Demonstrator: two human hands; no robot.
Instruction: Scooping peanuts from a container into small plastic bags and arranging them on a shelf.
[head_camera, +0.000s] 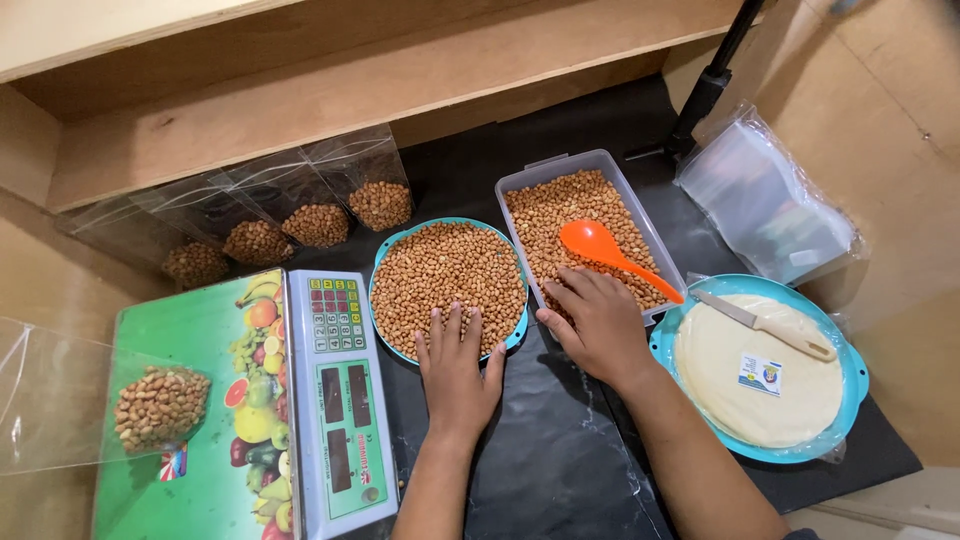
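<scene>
My left hand (457, 362) lies flat, fingers apart, on the near rim of a round teal bowl (383, 255) full of peanuts. My right hand (596, 316) rests with spread fingers on the near edge of a clear rectangular tub (600, 161) of peanuts. An orange plastic spoon (610, 255) lies in the tub, its handle sticking out to the right just beyond my right fingers. Neither hand holds anything.
A digital scale (335, 390) with a fruit-print platform carries a clear bag of peanuts (158, 405) at left. Several filled bags (318, 222) stand against the wooden step behind. A teal plate (845, 350) holds a pale disc and a knife (772, 326). Empty bags (765, 200) lie far right.
</scene>
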